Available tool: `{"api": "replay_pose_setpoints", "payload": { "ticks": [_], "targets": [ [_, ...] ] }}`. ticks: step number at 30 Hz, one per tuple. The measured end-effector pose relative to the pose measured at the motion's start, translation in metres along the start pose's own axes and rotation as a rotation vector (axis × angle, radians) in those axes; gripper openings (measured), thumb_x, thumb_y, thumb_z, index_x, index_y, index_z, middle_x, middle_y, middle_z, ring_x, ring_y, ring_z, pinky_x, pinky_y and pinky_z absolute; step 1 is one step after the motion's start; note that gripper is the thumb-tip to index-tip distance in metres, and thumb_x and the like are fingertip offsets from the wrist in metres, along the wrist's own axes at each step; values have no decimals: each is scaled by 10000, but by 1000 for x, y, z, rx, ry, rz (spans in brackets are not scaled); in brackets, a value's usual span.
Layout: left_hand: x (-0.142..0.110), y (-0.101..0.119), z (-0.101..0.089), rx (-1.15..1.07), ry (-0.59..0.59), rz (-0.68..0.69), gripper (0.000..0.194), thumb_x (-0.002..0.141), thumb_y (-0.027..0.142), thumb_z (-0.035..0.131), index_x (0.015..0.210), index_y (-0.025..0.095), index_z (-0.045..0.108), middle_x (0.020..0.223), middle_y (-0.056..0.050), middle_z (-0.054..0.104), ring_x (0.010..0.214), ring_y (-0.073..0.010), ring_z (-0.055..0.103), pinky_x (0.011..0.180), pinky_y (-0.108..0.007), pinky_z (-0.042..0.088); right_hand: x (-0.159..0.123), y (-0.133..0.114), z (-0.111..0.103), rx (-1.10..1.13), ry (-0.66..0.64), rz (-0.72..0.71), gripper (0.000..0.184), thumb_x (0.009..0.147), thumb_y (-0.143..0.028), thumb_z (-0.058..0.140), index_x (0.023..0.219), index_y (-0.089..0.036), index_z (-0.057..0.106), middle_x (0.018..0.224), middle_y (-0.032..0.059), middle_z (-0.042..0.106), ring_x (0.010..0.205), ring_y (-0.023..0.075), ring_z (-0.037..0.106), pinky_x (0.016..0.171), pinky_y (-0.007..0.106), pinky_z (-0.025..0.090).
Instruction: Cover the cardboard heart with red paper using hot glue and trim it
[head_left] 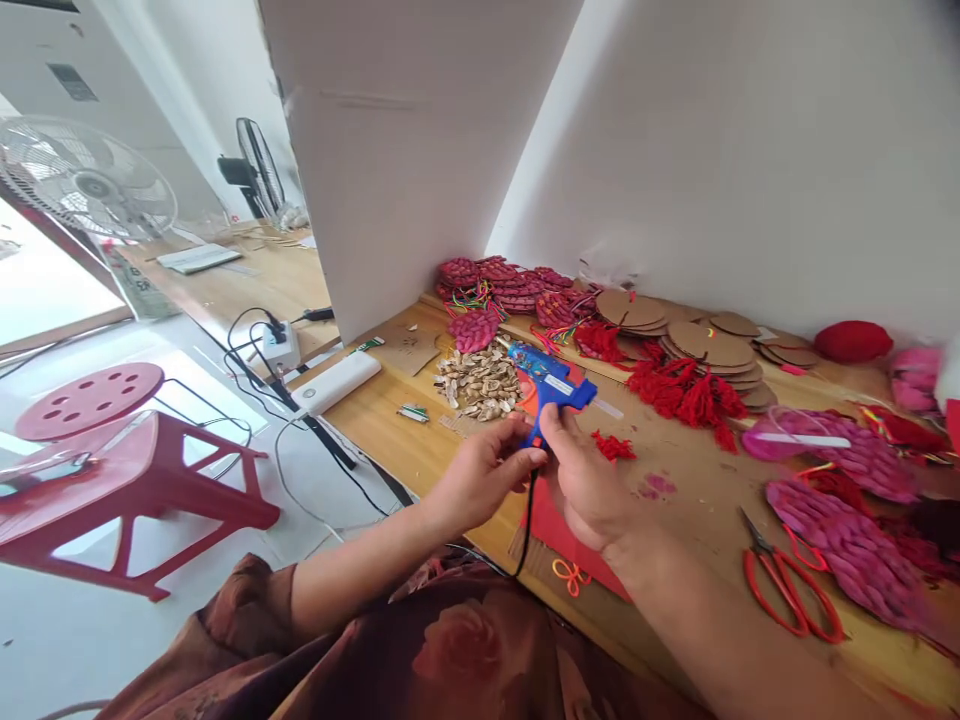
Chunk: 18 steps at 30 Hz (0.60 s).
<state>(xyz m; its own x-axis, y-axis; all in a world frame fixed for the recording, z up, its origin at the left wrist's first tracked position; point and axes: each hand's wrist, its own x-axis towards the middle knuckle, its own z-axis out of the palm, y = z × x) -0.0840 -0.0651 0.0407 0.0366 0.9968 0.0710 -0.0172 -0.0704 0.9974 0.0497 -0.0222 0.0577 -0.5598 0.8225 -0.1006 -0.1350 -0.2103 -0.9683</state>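
A blue glue gun (pixel 555 389) is held over the table, its nozzle pointing away to the upper left. My right hand (pixel 581 465) grips its handle, thumb along the near side. My left hand (pixel 495 465) is closed at the bottom of the handle, thumb and fingers pinching near where the black cord (pixel 529 525) comes out. Just beyond the gun lies a pile of dry, pale brown shells or husks (pixel 480 384). Beneath my hands there is a red sheet (pixel 574 545), with an orange knotted cord (pixel 571 576) beside it.
Red-handled scissors (pixel 787 590) lie at right, near pink braided pieces (pixel 847 540). Cardboard discs (pixel 709 345) and red tassels (pixel 686 395) line the back. More braided pieces (pixel 517 285) are stacked by the wall. A white power strip (pixel 337 382) and red stool (pixel 135 490) are left.
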Motion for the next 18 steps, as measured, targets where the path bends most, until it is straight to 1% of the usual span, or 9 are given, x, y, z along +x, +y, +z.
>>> {"api": "replay_pose_setpoints", "payload": {
  "ticks": [2,4,6,7,8,10,13,15,18],
  "targets": [
    [-2,11,-37,238,83,16,366,899,510,636,1056,179,640,819,-10,642,683,-124,587,636,-250,516,0,1,0,-42,-11,42,543,930,-625,588,1407,-374,528,1208,31,687,1050,223,647,791,348,486],
    [-3,23,-84,474,203,-14,372,880,507,627,1077,193,656,801,-2,652,673,-140,611,657,-273,531,-9,5,-7,-68,-63,138,514,912,-557,663,1374,-346,580,1200,40,694,1060,212,643,823,337,465],
    [-2,33,-133,659,305,-89,400,886,541,560,1061,196,661,792,-7,667,697,-167,652,680,-295,545,-24,13,-22,-49,-131,260,426,906,-545,676,1227,-265,693,1126,71,718,1020,211,655,823,334,466],
    [0,35,-156,793,334,-143,398,885,546,531,1037,203,666,764,-3,669,692,-174,659,682,-296,539,-34,18,-31,-32,-130,319,396,905,-551,676,1130,-231,734,1073,77,726,991,204,659,824,326,467],
    [3,35,-176,948,341,-195,385,886,539,502,1015,218,673,764,2,681,698,-175,663,693,-293,530,-43,23,-40,-24,-104,369,392,895,-563,681,1063,-215,752,1006,71,728,925,187,661,792,310,466],
    [12,29,-206,1041,341,-254,326,852,496,524,885,216,689,718,-8,686,663,-186,641,684,-303,502,-62,33,-60,22,36,410,381,869,-556,714,1042,-220,764,967,52,722,844,162,652,756,291,472],
    [29,13,-226,1134,332,-301,341,856,471,503,693,209,648,664,-46,672,677,-212,620,672,-308,467,-89,41,-83,109,249,405,385,775,-548,797,979,-222,785,885,53,716,766,175,647,643,274,482],
    [38,3,-228,1187,322,-302,331,870,436,491,692,207,649,729,-76,699,742,-230,628,704,-312,458,-105,43,-93,109,365,376,391,718,-547,832,924,-216,801,842,77,720,742,199,646,590,280,489],
    [44,-5,-230,1242,292,-292,300,890,397,494,753,200,674,838,-101,730,807,-241,640,747,-317,453,-128,44,-102,102,525,366,409,614,-547,883,852,-220,821,862,125,748,773,243,667,603,311,539]
  ]
}}
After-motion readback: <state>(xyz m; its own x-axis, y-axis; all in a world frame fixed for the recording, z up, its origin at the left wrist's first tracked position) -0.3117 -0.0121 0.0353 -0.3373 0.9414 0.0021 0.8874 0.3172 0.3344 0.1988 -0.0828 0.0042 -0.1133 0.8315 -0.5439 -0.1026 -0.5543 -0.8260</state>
